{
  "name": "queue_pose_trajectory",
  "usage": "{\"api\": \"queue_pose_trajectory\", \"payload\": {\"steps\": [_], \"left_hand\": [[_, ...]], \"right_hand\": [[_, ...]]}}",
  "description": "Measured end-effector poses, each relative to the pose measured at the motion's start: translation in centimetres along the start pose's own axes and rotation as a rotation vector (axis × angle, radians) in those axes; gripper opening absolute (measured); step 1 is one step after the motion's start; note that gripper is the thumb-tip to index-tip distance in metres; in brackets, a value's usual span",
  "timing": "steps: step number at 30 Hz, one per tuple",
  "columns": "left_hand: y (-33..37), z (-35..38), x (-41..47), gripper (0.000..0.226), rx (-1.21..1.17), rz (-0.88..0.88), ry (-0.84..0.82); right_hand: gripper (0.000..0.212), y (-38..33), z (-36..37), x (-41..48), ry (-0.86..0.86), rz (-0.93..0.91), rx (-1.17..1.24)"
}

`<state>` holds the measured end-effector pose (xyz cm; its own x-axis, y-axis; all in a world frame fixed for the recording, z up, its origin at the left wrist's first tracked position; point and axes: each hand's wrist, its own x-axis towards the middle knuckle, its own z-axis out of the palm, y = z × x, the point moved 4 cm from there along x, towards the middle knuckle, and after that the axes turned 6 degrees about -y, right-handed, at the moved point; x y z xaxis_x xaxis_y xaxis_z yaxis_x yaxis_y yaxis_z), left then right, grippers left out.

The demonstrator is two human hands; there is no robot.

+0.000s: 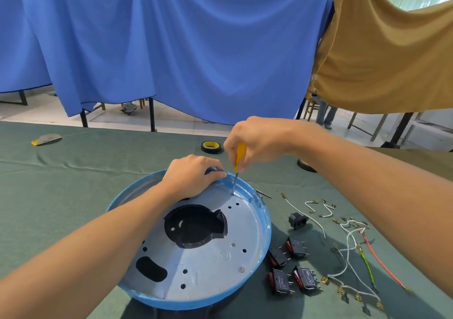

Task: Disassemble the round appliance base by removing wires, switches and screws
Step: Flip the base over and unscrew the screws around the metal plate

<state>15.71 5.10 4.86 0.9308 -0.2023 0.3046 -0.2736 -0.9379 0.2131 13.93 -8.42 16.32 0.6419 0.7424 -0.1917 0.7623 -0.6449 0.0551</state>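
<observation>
1. Find the round blue-rimmed metal appliance base [208, 264] open side up in the middle of the green cloth-covered surface [73, 196], right in front of the body.
2. Note the left hand [193, 174]: fingers curled over the far rim, gripping it.
3. Note the right hand [255, 142]: fingers pinched round the yellow-handled screwdriver [239, 157], with the tip set on a small screw [232, 193] in the floor of the base, just beside the far wall.
4. Line the shaft up straight with that screw and press down firmly before turning. A leaning tip would probably slip out of the head.
5. Brace the rim hard with the left hand so the base cannot spin on the cloth.
6. Turn in short twists, then lift the loosened screw out by hand.
7. Leave the 4 black rocker switches [291, 267], the black socket [297, 220] and the loose white, red and green wires [348, 245] where they lie, right of the base.
8. Go next, probably, to the silver cross-head screw [241, 268] near the right rim.
</observation>
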Motion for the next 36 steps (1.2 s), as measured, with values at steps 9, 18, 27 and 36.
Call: {"api": "queue_pose_trajectory", "payload": {"steps": [9,18,27,36], "left_hand": [[0.1,0.1,-0.1,0.024,-0.001,0.004,-0.010],[0.0,0.1,0.0,0.025,-0.008,0.000,0.003],[-0.1,0.1,-0.1,0.024,-0.008,-0.005,0.017],[0.0,0.0,-0.2,0.024,-0.007,0.016,0.021]], "right_hand": [[0.061,0.4,0.5,1.1,-0.044,0.273,0.077],[0.008,-0.4,-0.4,1.3,-0.082,0.216,-0.065],[0.077,0.2,0.1,1.9,-0.052,0.360,0.076],[0.022,-0.4,-0.4,1.8,-0.045,0.285,-0.122]]}}
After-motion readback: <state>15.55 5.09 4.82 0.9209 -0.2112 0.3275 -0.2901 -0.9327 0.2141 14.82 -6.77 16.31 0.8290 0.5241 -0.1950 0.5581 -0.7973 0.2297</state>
